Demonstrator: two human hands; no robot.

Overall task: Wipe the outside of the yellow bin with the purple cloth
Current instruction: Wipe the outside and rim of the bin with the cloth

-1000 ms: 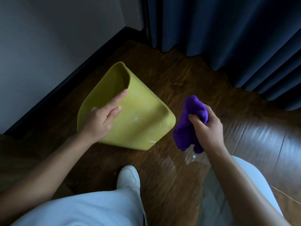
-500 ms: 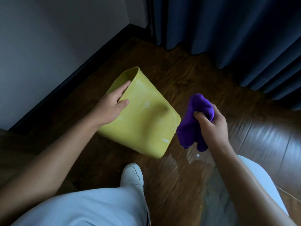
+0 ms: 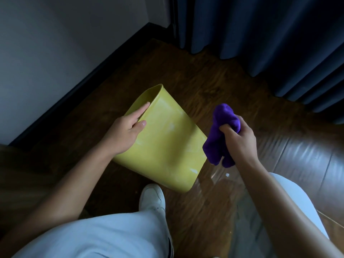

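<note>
The yellow bin [image 3: 167,146] lies tipped on the wooden floor, its open mouth toward the wall at upper left and its base toward me. Pale smears show on its upturned side. My left hand [image 3: 124,133] grips the rim, fingers reaching inside the mouth and thumb pressed on the outer wall. My right hand [image 3: 238,140] holds the bunched purple cloth [image 3: 221,135] in the air just right of the bin's base corner; the cloth looks just clear of the bin.
A grey wall with a dark skirting board [image 3: 78,88] runs along the left. Dark blue curtains [image 3: 260,34] hang at the back and right. My white shoe [image 3: 152,200] and pale trouser legs [image 3: 104,237] are just below the bin.
The bin has turned so more of its outer side faces up, and my left hand has shifted up to the rim. My right hand with the cloth stays beside the base.
</note>
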